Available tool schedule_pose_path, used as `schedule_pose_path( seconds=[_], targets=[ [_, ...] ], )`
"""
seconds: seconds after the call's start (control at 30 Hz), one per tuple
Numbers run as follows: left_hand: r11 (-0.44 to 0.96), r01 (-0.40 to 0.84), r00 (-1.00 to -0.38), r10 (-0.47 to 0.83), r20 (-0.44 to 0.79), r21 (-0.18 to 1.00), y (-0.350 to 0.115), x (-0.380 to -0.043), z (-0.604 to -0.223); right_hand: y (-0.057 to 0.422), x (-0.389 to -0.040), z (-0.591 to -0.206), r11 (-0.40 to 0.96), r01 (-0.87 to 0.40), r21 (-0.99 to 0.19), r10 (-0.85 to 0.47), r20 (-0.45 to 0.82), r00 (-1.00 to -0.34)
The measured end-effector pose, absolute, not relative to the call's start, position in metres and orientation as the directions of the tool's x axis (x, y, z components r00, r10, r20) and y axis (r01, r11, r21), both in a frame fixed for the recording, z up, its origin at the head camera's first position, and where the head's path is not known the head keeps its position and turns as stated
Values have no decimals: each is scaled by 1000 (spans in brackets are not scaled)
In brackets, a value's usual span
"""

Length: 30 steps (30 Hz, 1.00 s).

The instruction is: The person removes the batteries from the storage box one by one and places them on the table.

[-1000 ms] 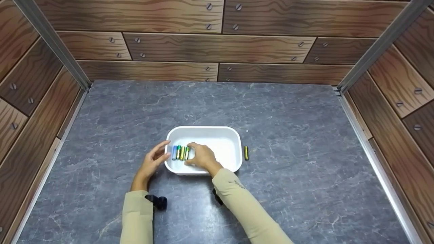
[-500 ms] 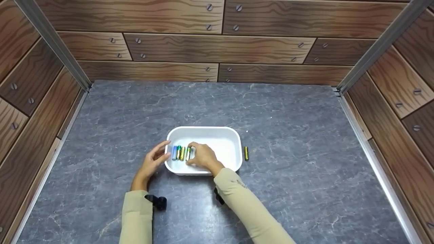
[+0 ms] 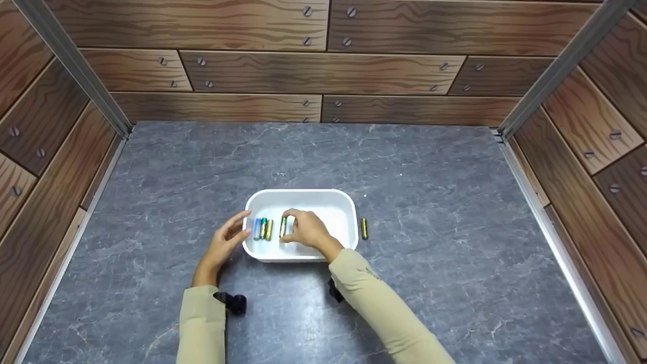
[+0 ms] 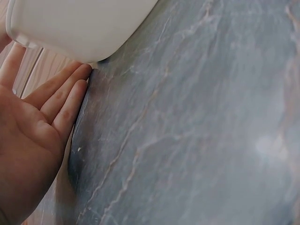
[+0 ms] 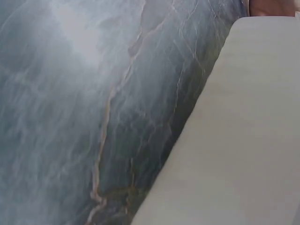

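Observation:
In the head view a white tray [image 3: 303, 255] sits on the floor surface in front of me. My left hand [image 3: 222, 242] is at its left rim, fingers extended; the left wrist view shows the fingers [image 4: 65, 96] fairly straight beside the tray's outer wall [image 4: 79, 28]. Inside the tray, my right hand [image 3: 309, 230] pinches a green and gold battery [image 3: 283, 227] between thumb and fingers, end to end. Left of it lie a blue battery [image 3: 257, 229], a green battery [image 3: 263, 228] and a yellow battery [image 3: 269, 229], side by side. The right wrist view shows mainly the tray's outside.
One gold battery [image 3: 364, 228] lies on the grey marbled surface [image 3: 429, 202], just outside the tray's right wall. Wood-patterned panels [image 3: 323, 73] close off the back and both sides, with metal posts at the rear corners.
My right hand has moved right with the pinched battery, widening the gap to the three other batteries. The left hand has stayed at the rim.

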<state>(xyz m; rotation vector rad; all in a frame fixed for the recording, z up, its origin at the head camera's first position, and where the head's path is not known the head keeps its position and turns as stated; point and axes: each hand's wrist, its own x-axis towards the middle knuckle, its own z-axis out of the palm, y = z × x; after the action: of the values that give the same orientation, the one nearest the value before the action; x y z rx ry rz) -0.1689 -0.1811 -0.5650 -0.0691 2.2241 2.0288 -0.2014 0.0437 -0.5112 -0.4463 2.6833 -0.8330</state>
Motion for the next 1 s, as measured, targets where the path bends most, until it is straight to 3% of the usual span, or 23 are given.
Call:
schedule_pose_path(
  seconds=[0.57,1.0],
  targets=[
    [100,-126,-989,60,-133,987,-182,-169,-564,64,-193,-495,764,-290,-577,-446,-146,-883],
    [86,-108,-991,69,-114,990,-181,-168,-562,88,-186,-485,711,-377,-593,-492,-38,-870]
  ],
)
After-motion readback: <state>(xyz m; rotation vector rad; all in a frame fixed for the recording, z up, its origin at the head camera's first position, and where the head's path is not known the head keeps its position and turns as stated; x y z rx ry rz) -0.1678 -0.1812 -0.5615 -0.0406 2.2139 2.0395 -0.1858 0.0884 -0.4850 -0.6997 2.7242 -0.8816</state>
